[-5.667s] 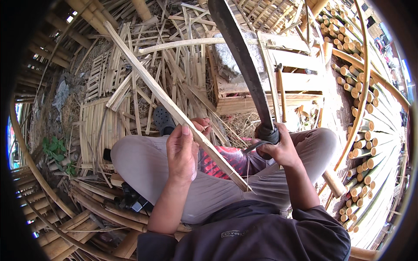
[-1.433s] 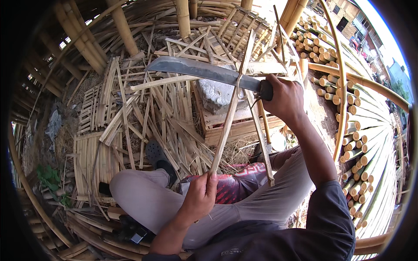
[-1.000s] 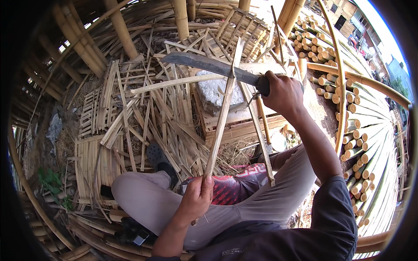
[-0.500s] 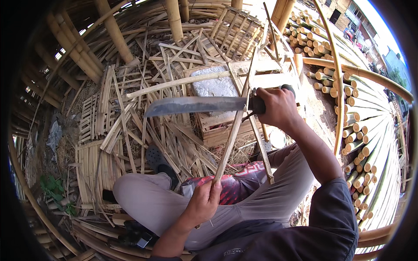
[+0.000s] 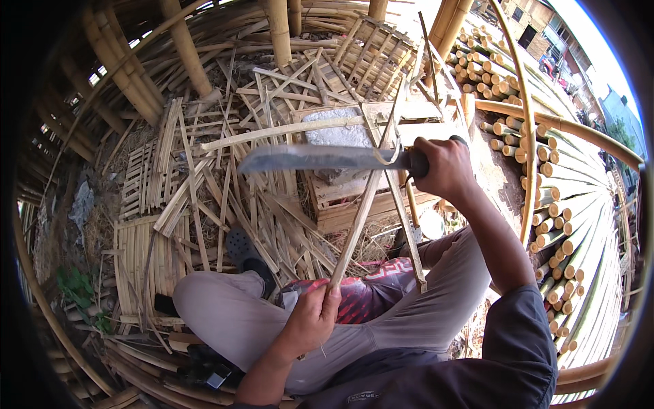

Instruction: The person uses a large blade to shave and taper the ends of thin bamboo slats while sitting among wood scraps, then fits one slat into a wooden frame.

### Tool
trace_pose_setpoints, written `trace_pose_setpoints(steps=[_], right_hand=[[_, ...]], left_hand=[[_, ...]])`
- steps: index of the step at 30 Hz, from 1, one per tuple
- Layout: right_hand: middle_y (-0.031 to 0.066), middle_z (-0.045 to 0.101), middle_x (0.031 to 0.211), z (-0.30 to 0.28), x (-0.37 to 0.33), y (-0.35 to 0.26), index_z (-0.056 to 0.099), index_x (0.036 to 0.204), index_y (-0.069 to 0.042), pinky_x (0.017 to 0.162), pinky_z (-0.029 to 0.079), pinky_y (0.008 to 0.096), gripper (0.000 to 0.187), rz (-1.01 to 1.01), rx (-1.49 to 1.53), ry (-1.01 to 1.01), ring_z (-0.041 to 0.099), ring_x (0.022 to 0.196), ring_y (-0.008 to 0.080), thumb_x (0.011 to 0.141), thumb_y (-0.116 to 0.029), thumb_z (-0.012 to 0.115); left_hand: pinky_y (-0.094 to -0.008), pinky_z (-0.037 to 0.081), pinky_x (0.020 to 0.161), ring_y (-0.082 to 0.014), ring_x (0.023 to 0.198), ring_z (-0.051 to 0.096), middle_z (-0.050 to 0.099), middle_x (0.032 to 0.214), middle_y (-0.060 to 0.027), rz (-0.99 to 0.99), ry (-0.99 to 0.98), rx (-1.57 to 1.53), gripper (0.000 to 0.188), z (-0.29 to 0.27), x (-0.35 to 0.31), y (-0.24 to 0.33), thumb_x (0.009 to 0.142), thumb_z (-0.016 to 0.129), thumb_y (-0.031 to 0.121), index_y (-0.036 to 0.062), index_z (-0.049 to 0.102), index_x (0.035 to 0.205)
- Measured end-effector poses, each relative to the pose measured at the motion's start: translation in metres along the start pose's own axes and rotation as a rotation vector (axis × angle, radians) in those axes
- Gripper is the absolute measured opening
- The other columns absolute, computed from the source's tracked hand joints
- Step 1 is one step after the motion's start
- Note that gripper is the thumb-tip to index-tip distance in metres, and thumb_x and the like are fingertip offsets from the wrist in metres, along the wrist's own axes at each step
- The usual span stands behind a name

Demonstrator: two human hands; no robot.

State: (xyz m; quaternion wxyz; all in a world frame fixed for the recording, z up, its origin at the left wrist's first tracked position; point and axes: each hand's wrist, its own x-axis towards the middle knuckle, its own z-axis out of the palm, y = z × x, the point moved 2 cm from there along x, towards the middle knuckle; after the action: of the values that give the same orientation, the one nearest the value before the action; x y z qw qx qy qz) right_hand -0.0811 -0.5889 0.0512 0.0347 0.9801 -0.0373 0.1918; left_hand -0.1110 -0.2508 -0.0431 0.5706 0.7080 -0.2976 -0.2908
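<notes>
Head view, looking down on a seated person with crossed legs in grey trousers: the left hand (image 5: 310, 317) is closed around the lower end of a long, pale split-bamboo strip (image 5: 359, 218), which slants up and away from the lap towards the upper right. Held low like that, the strip stands steady and its upper length is offered to the blade. The right hand (image 5: 443, 167) is wrapped tight around the dark handle of a broad, dull grey steel machete (image 5: 320, 158), whose blade lies nearly level, pointing to the person's left, and crosses the strip high up; whether the edge is biting into the bamboo or only lying against it cannot be told. A thin curl of shaved fibre hangs at the crossing, so the edge seems set to pare the strip's surface. A second thin slat leans beside the strip, down to the right thigh. A red patterned cloth (image 5: 361, 300) lies over the lap, probably guarding the legs. Beyond the knees stands a slatted wooden crate (image 5: 354, 204) bearing a rough grey stone block (image 5: 334, 136). Loose, flat, fibrous bamboo offcuts (image 5: 204, 198) litter the ground, with woven slat panels on the left. Round cut bamboo poles (image 5: 565, 225) are stacked at the right, their hollow ends showing.
</notes>
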Motion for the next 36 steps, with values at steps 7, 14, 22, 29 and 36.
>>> trace_pose_setpoints(steps=[7, 14, 22, 29, 36], right_hand=[[0.0206, 0.07, 0.076, -0.023, 0.025, 0.052, 0.069, 0.103, -0.011, 0.069, 0.057, 0.0488, 0.036, 0.335, -0.214, 0.024, 0.071, 0.074, 0.0383, 0.069, -0.021, 0.071], [0.0164, 0.07, 0.072, -0.02, 0.019, 0.054, 0.073, 0.091, -0.012, 0.073, 0.055, 0.0497, 0.018, 0.371, -0.074, 0.037, 0.07, 0.073, 0.0397, 0.079, -0.023, 0.065], [0.0218, 0.071, 0.118, -0.114, -0.056, 0.375, 0.071, 0.119, -0.004, 0.102, 0.048, 0.0442, 0.059, 1.249, -0.242, 0.261, 0.065, 0.116, 0.0366, 0.076, -0.043, 0.065], [0.0058, 0.064, 0.07, -0.1, -0.159, 0.412, 0.069, 0.078, -0.003, 0.064, 0.046, 0.0334, 0.032, 1.282, 0.207, 0.592, 0.06, 0.062, 0.0166, 0.078, -0.035, 0.073], [-0.0021, 0.054, 0.063, -0.077, -0.141, 0.314, 0.063, 0.076, -0.008, 0.05, 0.037, 0.0259, 0.016, 1.005, 0.543, 0.615, 0.048, 0.052, 0.0075, 0.085, -0.019, 0.072]], left_hand=[[-0.0238, 0.034, 0.045, -0.004, 0.051, 0.039, 0.039, 0.062, 0.0052, -0.049, -0.094, -0.029, 0.039, -0.003, -0.003, 0.001, 0.111, 0.041, 0.035, 0.0068, 0.047, 0.084], [-0.0241, 0.035, 0.044, -0.0041, 0.05, 0.038, 0.04, 0.062, 0.0052, -0.044, -0.129, -0.156, 0.039, 0.0, -0.01, -0.003, 0.111, 0.042, 0.034, 0.0065, 0.047, 0.085], [-0.0225, 0.029, 0.04, -0.0025, 0.046, 0.033, 0.036, 0.06, 0.0066, -0.149, 0.051, -0.317, 0.039, -0.025, -0.012, 0.002, 0.111, 0.039, 0.037, 0.0094, 0.043, 0.083], [-0.0213, 0.027, 0.042, -0.0015, 0.047, 0.031, 0.034, 0.061, 0.0071, -0.19, 0.02, -0.347, 0.037, -0.021, -0.003, 0.007, 0.111, 0.039, 0.036, 0.0093, 0.042, 0.086], [-0.038, 0.04, 0.051, -0.0204, 0.05, 0.051, 0.051, 0.059, -0.0099, -0.017, 0.277, 0.111, 0.031, -0.022, 0.011, 0.018, 0.107, 0.049, 0.023, -0.0009, 0.054, 0.088]])
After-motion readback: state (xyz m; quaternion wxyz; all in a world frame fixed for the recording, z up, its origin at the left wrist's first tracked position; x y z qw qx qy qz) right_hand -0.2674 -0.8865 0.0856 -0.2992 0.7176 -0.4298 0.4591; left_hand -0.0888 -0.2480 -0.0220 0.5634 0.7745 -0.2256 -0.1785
